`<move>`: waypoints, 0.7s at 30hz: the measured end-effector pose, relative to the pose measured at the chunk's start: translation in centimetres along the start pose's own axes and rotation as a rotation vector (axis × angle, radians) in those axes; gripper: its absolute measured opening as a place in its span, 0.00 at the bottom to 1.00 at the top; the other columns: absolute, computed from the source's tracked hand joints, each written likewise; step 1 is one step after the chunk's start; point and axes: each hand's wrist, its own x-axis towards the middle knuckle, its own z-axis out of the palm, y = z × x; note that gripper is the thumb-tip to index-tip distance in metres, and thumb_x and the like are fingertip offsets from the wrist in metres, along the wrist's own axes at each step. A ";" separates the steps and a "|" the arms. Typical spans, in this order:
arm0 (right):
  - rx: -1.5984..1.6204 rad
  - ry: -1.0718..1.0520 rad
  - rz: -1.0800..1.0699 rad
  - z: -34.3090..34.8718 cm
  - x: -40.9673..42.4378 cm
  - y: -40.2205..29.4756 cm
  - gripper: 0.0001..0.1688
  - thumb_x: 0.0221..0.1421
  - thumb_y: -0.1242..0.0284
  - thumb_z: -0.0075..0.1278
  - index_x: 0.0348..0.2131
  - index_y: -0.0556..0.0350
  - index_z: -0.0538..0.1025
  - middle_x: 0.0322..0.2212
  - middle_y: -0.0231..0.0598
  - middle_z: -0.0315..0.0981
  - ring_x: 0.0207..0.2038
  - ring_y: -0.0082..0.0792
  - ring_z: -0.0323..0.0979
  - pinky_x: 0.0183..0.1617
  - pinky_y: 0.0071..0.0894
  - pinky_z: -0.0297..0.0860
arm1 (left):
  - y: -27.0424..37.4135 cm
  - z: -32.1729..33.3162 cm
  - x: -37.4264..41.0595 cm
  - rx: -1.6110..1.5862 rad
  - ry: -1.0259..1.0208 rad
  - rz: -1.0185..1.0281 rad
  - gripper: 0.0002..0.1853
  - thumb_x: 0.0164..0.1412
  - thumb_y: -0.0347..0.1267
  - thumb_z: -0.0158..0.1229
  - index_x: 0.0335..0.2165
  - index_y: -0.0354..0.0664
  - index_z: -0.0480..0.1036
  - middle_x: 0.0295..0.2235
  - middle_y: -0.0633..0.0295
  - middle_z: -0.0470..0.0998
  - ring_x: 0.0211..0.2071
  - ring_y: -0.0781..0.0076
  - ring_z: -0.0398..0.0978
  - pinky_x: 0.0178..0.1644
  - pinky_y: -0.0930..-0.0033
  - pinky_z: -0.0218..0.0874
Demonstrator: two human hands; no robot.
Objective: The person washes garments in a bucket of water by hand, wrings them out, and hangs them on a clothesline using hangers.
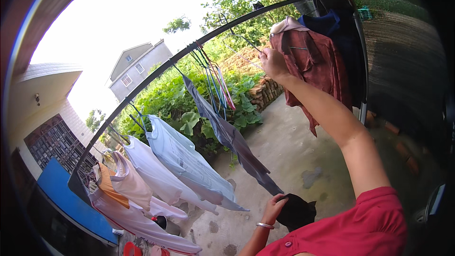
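My right hand (273, 64) is raised and closed around the end of a clothes hanger (245, 38). The hanger's hook is up at the dark clothesline pole (199, 41). Lower down, my left hand (274, 208), with a silver bangle at the wrist, pinches a piece of black cloth (296, 211) that hangs below the fingers. Its kind of garment cannot be made out. Near that hand ends the lower part of a pair of dark grey trousers (231, 137) hanging from the pole. Several thin coloured hangers (215, 78) without clothes hang bunched beside them.
On the right hang a rust-red shirt (312, 60) and a navy garment (341, 32). A pale blue T-shirt (185, 160), white shirt (153, 170) and other clothes hang leftward. A blue board (71, 199) and red bucket (131, 249) stand lower left. Stacked bricks (268, 90) border leafy plants.
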 end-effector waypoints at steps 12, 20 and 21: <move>0.428 -0.036 0.383 -13.7 -22.4 7.9 0.11 0.52 0.71 0.44 0.33 0.61 0.68 0.18 0.22 0.57 0.20 0.11 0.52 0.23 0.14 0.52 | 3.6 5.1 5.0 0.029 -0.071 -0.014 0.08 0.53 0.30 0.52 0.31 0.36 0.71 0.25 0.72 0.71 0.27 0.87 0.66 0.32 0.83 0.57; 1.145 0.052 0.647 -21.9 -21.0 5.6 0.15 0.56 0.65 0.41 0.25 0.58 0.71 0.09 0.19 0.49 0.10 0.11 0.42 0.13 0.15 0.40 | 10.7 6.5 8.6 -0.079 -0.039 -0.007 0.05 0.51 0.26 0.54 0.30 0.40 0.71 0.25 0.68 0.74 0.24 0.82 0.70 0.28 0.82 0.61; 1.230 0.074 0.637 -22.9 -21.1 5.1 0.16 0.56 0.65 0.40 0.24 0.59 0.70 0.09 0.20 0.49 0.10 0.12 0.41 0.13 0.15 0.40 | 11.6 7.2 8.8 -0.109 -0.020 -0.006 0.05 0.50 0.26 0.55 0.30 0.40 0.70 0.25 0.67 0.74 0.25 0.81 0.71 0.28 0.81 0.62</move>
